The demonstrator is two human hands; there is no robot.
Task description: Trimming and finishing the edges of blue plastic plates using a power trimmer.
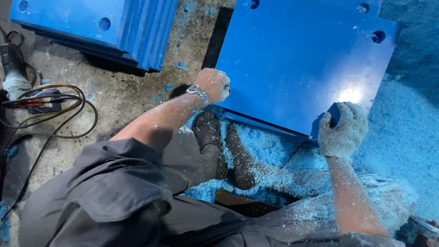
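Note:
A large blue plastic plate (297,59) with round holes near its far corners lies tilted in front of me. My left hand (214,85), bare, dusted with shavings and wearing a metal wristwatch, grips the plate's near left corner. My right hand (343,128), in a dusty knit glove, clasps the near right corner, thumb on top. My two dark shoes (224,146) stand just below the plate's near edge in blue shavings.
A stack of similar blue plates (100,27) lies at the top left on the concrete floor. A power tool (13,68) with coiled cables (59,110) sits at the left edge. Blue shavings (402,123) heap up on the right.

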